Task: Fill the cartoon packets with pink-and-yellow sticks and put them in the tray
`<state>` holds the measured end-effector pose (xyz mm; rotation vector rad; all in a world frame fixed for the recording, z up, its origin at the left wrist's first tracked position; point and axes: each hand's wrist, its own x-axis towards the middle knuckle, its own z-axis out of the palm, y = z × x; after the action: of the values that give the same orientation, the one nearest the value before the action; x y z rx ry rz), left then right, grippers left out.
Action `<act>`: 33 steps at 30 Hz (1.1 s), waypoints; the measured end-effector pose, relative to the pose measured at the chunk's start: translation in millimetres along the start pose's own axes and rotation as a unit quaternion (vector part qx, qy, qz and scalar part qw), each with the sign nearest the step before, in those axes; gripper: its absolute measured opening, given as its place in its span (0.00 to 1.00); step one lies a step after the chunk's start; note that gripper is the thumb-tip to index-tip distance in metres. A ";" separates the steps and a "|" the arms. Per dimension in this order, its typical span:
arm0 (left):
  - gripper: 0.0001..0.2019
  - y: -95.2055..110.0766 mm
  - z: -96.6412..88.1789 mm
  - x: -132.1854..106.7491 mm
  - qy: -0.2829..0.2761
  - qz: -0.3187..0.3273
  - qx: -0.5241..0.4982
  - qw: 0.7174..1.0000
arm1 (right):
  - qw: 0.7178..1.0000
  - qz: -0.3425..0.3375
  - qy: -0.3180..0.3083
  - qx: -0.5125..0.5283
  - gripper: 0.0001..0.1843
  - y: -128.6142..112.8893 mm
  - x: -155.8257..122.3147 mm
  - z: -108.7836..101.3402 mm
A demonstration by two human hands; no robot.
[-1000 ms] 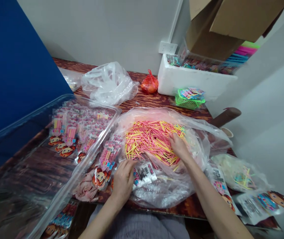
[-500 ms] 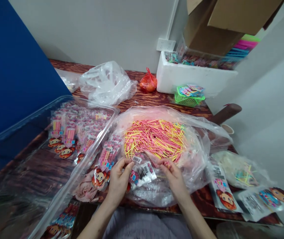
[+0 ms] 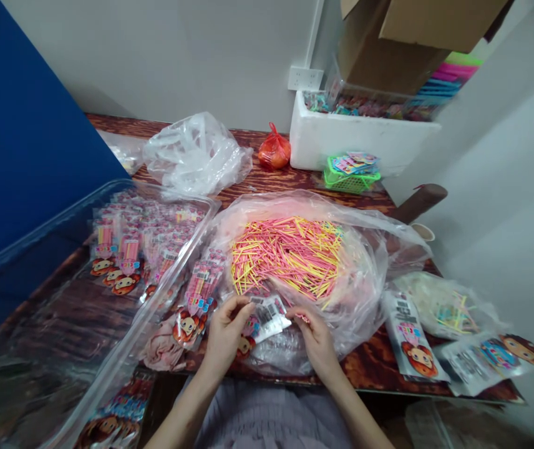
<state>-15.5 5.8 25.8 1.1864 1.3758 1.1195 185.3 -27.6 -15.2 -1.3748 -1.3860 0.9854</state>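
Note:
My left hand (image 3: 224, 333) pinches a small printed packet (image 3: 267, 318) with a barcode, held at the near edge of the table. My right hand (image 3: 312, 333) is closed beside it, pinching a few pink sticks at the packet's right side. Just beyond both hands lies a big clear plastic bag (image 3: 365, 274) holding a heap of pink and yellow sticks (image 3: 288, 252). A filled packet with a cartoon face (image 3: 196, 305) lies to the left of my left hand.
A clear plastic tray (image 3: 108, 374) with several filled packets stands at left. More packets (image 3: 412, 343) lie at right. At the back are a crumpled clear bag (image 3: 196, 153), a red bag (image 3: 274, 153), a green basket (image 3: 351, 178), a white foam box (image 3: 355, 140) and cardboard boxes (image 3: 417, 37).
My right hand left the stick heap and came back to the packet with a few sticks. My left hand lifted the packet's edge slightly. The view shifted a little.

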 end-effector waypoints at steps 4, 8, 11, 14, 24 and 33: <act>0.16 6.2 0.0 -2.5 0.009 -0.018 -0.011 1.000 | 1.000 -0.012 0.002 0.015 0.12 -0.2 -1.0 -1.7; 0.16 7.3 3.7 -2.8 -0.011 -0.025 -0.026 0.999 | 1.000 -0.019 0.007 0.023 0.11 -1.9 -1.0 -2.6; 0.12 2.9 5.5 -1.0 -0.022 -0.040 -0.078 0.996 | 0.999 -0.025 0.010 0.025 0.12 -1.2 -0.8 -2.6; 0.14 -4.9 4.0 -0.1 -0.015 -0.086 -0.152 0.985 | 0.999 -0.031 0.008 0.026 0.12 0.6 -0.7 -2.5; 0.17 1.4 -0.4 -3.1 -0.024 -0.151 -0.158 0.975 | 0.999 -0.028 0.010 0.023 0.11 3.9 -1.5 -2.2; 0.16 -8.3 -0.1 -0.7 0.009 -0.135 -0.167 0.977 | 0.999 -0.028 0.014 0.015 0.12 4.0 -1.6 -1.7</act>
<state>-16.5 4.2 17.6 0.7262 1.2589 1.1134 187.9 -29.1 -18.7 -1.3153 -1.3755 0.9427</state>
